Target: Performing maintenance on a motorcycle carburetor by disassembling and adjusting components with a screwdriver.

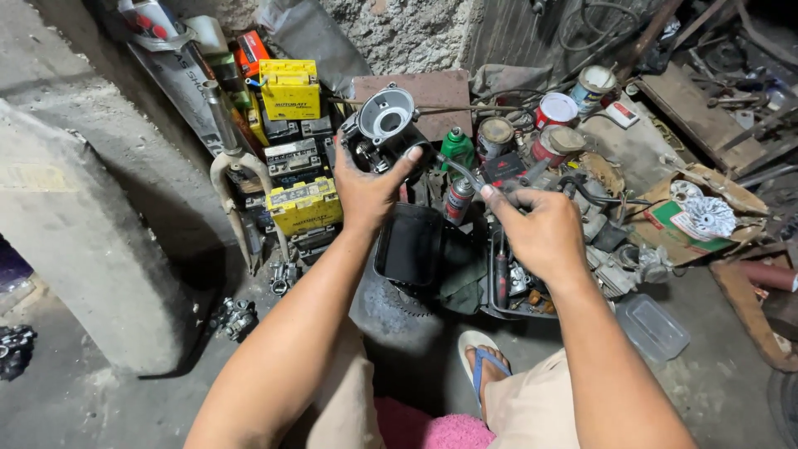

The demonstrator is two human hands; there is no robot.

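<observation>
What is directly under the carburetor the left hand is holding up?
Below the carburetor in the left hand sits an empty black rectangular tray, with a toothed sprocket at its lower edge. The hand and forearm cover whatever lies to the tray's left.

Both forearms are bare — no sleeves, watch or gloves on the left hand (366, 191) or right hand (540, 229). Beige fabric shorts (532, 407) cover the legs — one white flip-flop sandal with blue straps (480, 359).
</observation>
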